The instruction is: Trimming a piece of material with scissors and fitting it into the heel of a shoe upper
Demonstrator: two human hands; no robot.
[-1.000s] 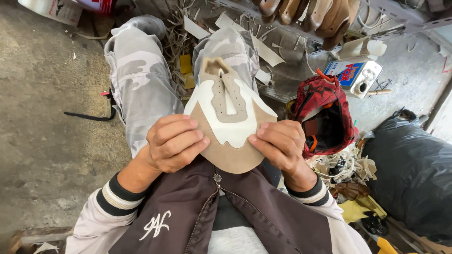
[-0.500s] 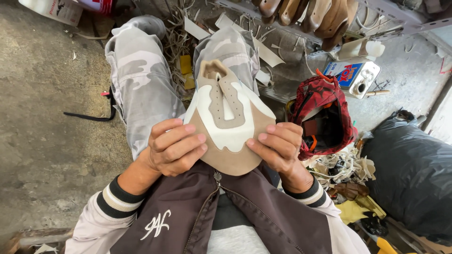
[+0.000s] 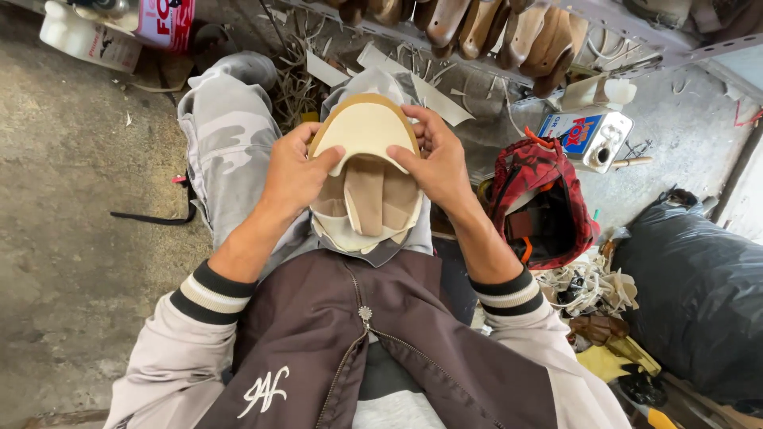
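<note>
Over my lap I hold a tan and cream shoe upper (image 3: 367, 184) with both hands. Its rounded cream toe part points away from me and its tan tongue lies toward my body. My left hand (image 3: 292, 171) grips the left side, thumb pressed on the cream toe piece. On the right side my right hand (image 3: 435, 163) does the same, its fingers curled over the far edge. My legs in grey camouflage trousers (image 3: 226, 147) stretch out beneath the upper.
A red and black bag (image 3: 544, 206) stands open at my right, next to a black plastic sack (image 3: 699, 302). A blue and white can (image 3: 586, 137) sits beyond it. Wooden shoe lasts (image 3: 493, 32) hang along a shelf ahead. A white jug (image 3: 83, 36) stands far left on the concrete floor.
The shoe upper has been turned end for end: its toe part now points away from me. Both hands have shifted from its near end to its far end.
</note>
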